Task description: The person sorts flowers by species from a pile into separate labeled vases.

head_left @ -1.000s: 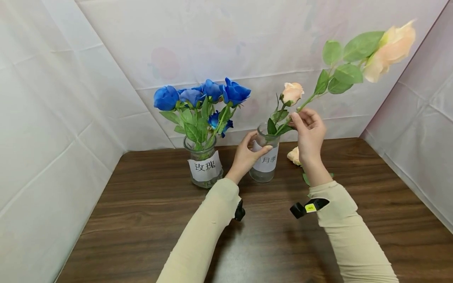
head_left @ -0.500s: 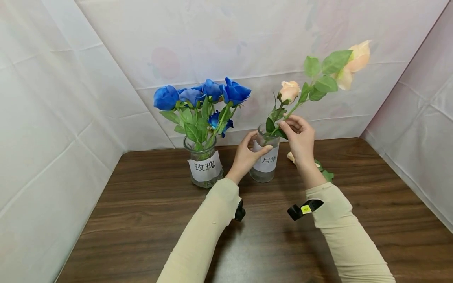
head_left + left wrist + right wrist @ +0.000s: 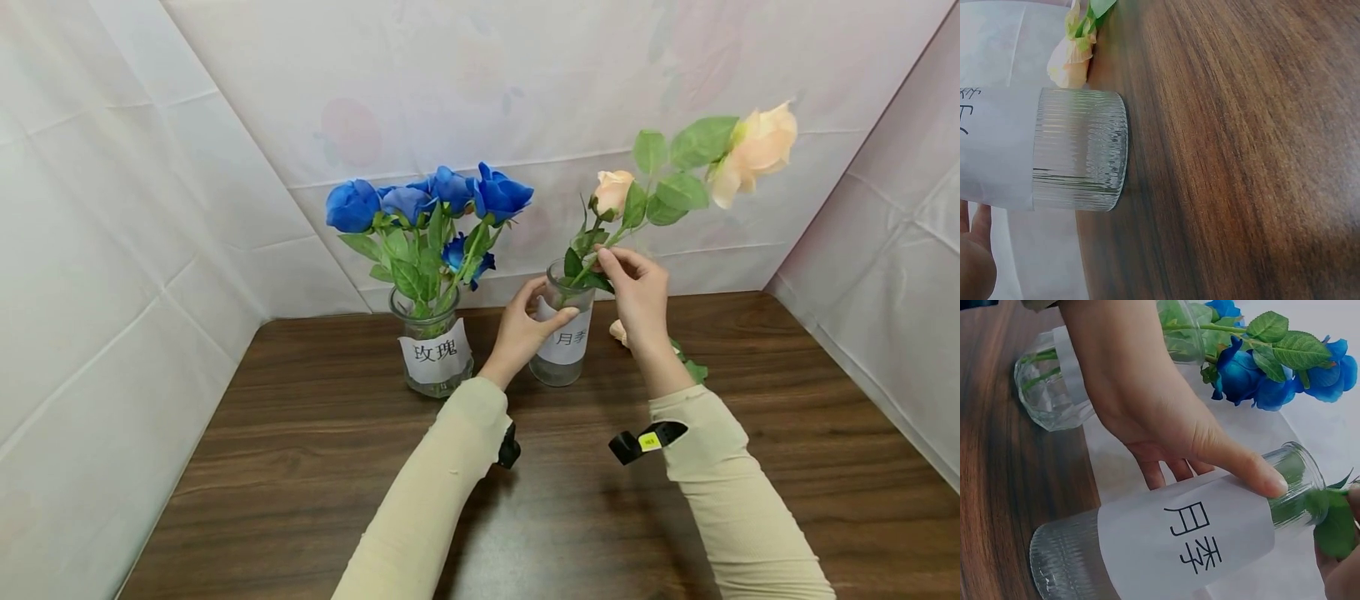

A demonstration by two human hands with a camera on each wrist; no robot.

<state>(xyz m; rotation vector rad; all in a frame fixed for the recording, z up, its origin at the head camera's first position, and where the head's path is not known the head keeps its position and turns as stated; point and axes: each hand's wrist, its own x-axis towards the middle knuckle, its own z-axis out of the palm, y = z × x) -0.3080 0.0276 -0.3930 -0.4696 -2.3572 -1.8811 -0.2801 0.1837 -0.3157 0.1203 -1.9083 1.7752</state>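
Note:
My left hand [image 3: 522, 332] grips a ribbed glass vase [image 3: 557, 373] near its neck, thumb across the front over a white paper label. My right hand [image 3: 643, 293] pinches the green stem of a large peach rose [image 3: 757, 152], whose lower end is inside the vase mouth. That rose leans far to the right, with broad leaves below its bloom. A smaller peach rose [image 3: 613, 193] stands in the same vase, just behind the held stem. In the right wrist view, the left thumb [image 3: 1266, 479] presses at the label's top edge, and green leaves crowd the rim.
Left of the hands stands another labelled glass vase [image 3: 435, 387] holding several blue roses [image 3: 501, 196]. Partly hidden behind the right wrist, a peach rose [image 3: 1071, 62] lies on the dark wooden table [image 3: 300, 467]. White patterned cloth [image 3: 247, 108] hangs behind and along both sides.
My right hand has moved left and down with the large peach rose, bringing its stem deeper into the vase. Its bloom is now lower and further left. The left hand has stayed in place.

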